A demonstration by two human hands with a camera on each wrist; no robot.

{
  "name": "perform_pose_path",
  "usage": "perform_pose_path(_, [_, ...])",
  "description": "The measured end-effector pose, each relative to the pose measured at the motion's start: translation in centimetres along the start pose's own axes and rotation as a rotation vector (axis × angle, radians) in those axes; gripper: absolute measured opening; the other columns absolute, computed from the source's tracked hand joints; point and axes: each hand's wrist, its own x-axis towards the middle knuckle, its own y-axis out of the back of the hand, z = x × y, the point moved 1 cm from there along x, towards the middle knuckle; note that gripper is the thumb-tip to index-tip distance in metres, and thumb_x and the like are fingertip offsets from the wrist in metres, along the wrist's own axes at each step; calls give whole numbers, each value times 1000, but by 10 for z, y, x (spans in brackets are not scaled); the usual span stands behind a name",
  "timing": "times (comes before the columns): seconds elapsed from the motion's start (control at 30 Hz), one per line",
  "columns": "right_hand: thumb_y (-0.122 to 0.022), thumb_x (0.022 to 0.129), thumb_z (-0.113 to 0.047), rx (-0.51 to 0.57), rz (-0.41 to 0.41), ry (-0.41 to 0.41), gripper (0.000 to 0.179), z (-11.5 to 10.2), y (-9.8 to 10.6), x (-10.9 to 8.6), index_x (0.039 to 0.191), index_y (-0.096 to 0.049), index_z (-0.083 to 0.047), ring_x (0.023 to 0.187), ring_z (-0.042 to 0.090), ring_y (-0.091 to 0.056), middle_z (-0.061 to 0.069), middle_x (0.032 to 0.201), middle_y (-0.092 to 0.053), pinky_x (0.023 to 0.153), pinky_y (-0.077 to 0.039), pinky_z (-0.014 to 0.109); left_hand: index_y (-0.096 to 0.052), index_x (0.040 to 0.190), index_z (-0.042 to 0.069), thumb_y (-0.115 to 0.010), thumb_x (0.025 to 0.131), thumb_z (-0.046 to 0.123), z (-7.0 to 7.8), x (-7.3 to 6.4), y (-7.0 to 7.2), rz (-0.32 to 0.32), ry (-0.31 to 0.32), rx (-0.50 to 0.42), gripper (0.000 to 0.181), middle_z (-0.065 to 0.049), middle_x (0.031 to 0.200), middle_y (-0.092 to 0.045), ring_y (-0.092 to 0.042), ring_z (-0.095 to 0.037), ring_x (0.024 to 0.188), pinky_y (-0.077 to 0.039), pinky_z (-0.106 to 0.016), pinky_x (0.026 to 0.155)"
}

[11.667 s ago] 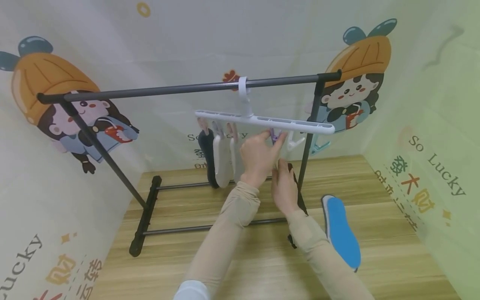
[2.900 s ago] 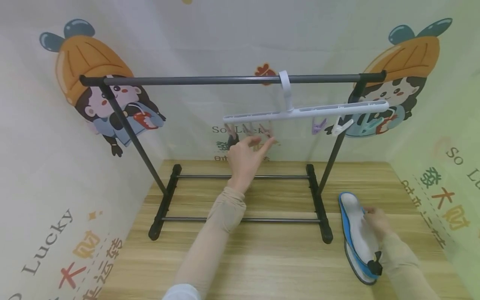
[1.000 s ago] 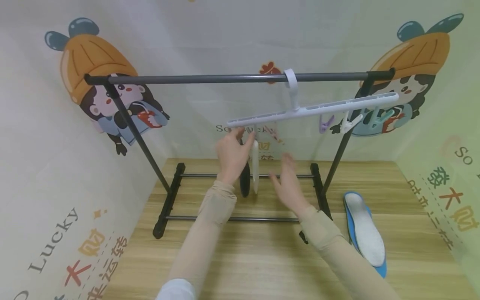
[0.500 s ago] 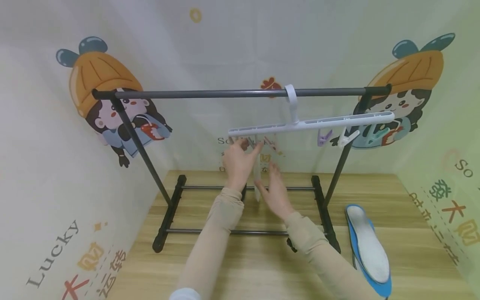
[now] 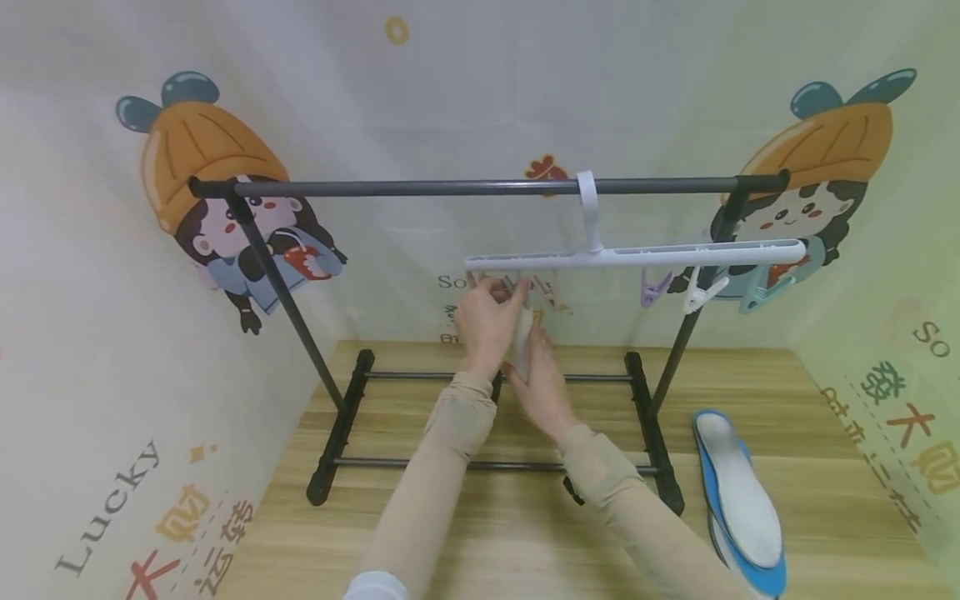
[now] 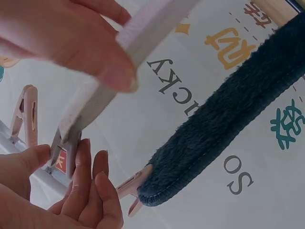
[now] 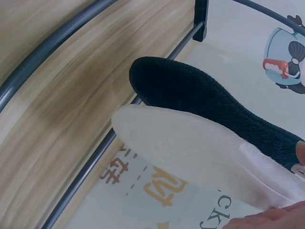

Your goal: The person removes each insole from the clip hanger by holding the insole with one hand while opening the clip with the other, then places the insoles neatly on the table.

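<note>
A white hanger [image 5: 540, 261] with clips hangs from the rack's top bar. My left hand [image 5: 483, 329] pinches the handles of a grey clip [image 6: 71, 155] between thumb and fingers. The end of a white insole [image 7: 190, 152] sits at that clip's mouth. Lower on this insole, my right hand [image 5: 542, 387] grips it, thumb on one face and fingers on the other. Beside it a dark fuzzy insole [image 6: 214, 114] hangs from the outermost pink clip, mostly hidden behind my hands in the head view. Another pink clip [image 5: 543, 290] to the right holds nothing.
A dark metal rack [image 5: 390, 188] stands on the wood-look floor. Purple [image 5: 655, 289], white [image 5: 701, 296] and teal [image 5: 763, 292] clips dangle from the hanger's right half. Stacked insoles [image 5: 750, 504], white-topped with blue edges, lie on the floor at right.
Earlier a third insole hung beside these two; its clip is now bare, and a white insole tops the floor stack. My right hand came from the stack to grip the white insole.
</note>
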Motion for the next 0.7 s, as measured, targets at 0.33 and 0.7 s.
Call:
perform_pose_path(0.33, [-57,99,-14,-143,70,20,67,1,-1,-1,147,-22,16,139,48,-36,37,149,-34,115,-31,54,-75,91,9,-68,89,48,1,-1,0,8,-47,-4,39,-5,86,-77,-72,-23,78,-52,-38,76])
perform_pose_path(0.7, [-51,98,-7,-175,104,9,59,3,-4,-8,145,-26,17,133,53,-41,40,143,-40,109,-37,57,-75,76,9,-67,89,39,3,-2,-6,33,-145,45,33,-4,74,-76,-72,-20,69,-50,-34,70])
